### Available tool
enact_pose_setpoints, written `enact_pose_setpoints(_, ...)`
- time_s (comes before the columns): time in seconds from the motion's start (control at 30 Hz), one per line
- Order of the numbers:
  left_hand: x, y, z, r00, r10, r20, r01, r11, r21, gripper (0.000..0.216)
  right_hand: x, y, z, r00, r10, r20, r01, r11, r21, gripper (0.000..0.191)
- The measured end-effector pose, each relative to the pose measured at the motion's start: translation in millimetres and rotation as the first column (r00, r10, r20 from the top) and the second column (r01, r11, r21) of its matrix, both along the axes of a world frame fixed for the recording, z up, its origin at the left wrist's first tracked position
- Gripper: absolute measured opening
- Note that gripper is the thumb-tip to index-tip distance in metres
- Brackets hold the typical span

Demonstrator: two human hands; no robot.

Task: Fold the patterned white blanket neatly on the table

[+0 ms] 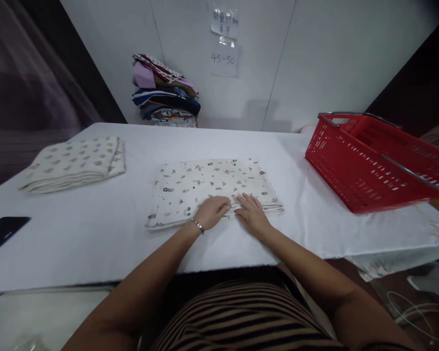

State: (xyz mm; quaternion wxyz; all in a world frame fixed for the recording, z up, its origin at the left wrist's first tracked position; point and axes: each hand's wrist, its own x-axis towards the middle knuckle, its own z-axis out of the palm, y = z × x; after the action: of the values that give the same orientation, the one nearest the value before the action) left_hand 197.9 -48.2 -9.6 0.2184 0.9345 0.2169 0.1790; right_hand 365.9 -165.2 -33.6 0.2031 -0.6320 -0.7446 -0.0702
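A folded cream cloth with small printed motifs (pixel 208 183) lies in the middle of the white table (pixel 95 239). My left hand (pixel 212 211), with a bracelet on its wrist, rests on the cloth's near edge, fingers curled onto the fabric. My right hand (pixel 252 213) lies beside it on the same edge, fingers stretched flat and pressing down. The two hands almost touch. Whether the left fingers pinch the edge or just press is hard to tell.
A second folded cream cloth with grey spots (pixel 73 162) sits at the left. A red plastic basket (pixel 376 161) stands at the right. A pile of folded fabrics (pixel 164 92) rests against the back wall. A dark flat object (pixel 2 232) lies at the left edge.
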Motion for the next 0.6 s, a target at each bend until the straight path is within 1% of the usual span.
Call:
enact_pose_setpoints(0.07, -3.7, 12.0, 6.0, 0.998, 0.062, -0.01, -0.062, 0.998, -0.012, 0.033, 1.6, 0.1, 0.4, 1.0, 0.006, -0.016, -0.006, 1.0, -0.025, 0.018)
enact_pose_setpoints(0.17, -11.9, 37.9, 10.2, 0.98, 0.168, -0.109, -0.164, 0.985, 0.046, 0.037, 3.8, 2.0, 1.6, 0.999, 0.026, -0.02, -0.026, 0.999, -0.038, 0.02)
enact_pose_setpoints(0.27, -21.1, 63.9, 6.0, 0.923, 0.297, -0.245, -0.264, 0.951, 0.16, 0.041, 5.1, 5.5, 2.8, 0.998, 0.067, 0.021, -0.066, 0.997, -0.029, 0.021)
enact_pose_setpoints(0.33, -26.1, 75.7, -0.8, 0.878, 0.35, -0.326, -0.304, 0.935, 0.185, 0.047, 5.4, 7.6, 3.9, 0.994, 0.093, 0.06, -0.092, 0.996, -0.02, 0.023)
enact_pose_setpoints(0.4, -29.7, 81.4, -8.1, 0.859, 0.355, -0.369, -0.312, 0.934, 0.174, 0.051, 5.4, 9.3, 5.3, 0.99, 0.118, 0.082, -0.117, 0.993, -0.015, 0.025)
enact_pose_setpoints(0.47, -31.6, 82.3, -13.5, 0.858, 0.349, -0.376, -0.308, 0.937, 0.165, 0.053, 5.5, 10.7, 6.5, 0.985, 0.147, 0.088, -0.146, 0.989, -0.017, 0.026)
enact_pose_setpoints(0.6, -31.9, 79.5, -15.4, 0.853, 0.351, -0.385, -0.315, 0.936, 0.155, 0.055, 6.7, 15.0, 6.5, 0.972, 0.196, 0.128, -0.194, 0.981, -0.027, 0.029)
